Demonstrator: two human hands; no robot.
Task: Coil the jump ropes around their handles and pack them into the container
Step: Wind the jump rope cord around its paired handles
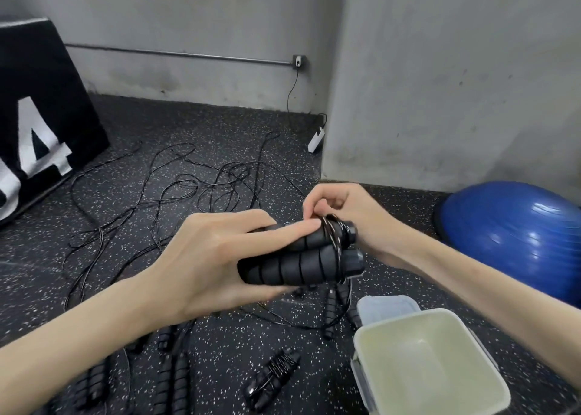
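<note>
Two bare forearms reach into view from the lower corners of the frame, uncovered from elbow to wrist, with no sleeve edge showing on either. The left hand (217,257) and the right hand (352,213) are both ungloved; no ring shows on the visible fingers, and neither wrist carries a watch, band or bracelet. The fingernails that show are short and unpainted, and nothing else of the person, clothing included, appears in the head camera's view.
</note>
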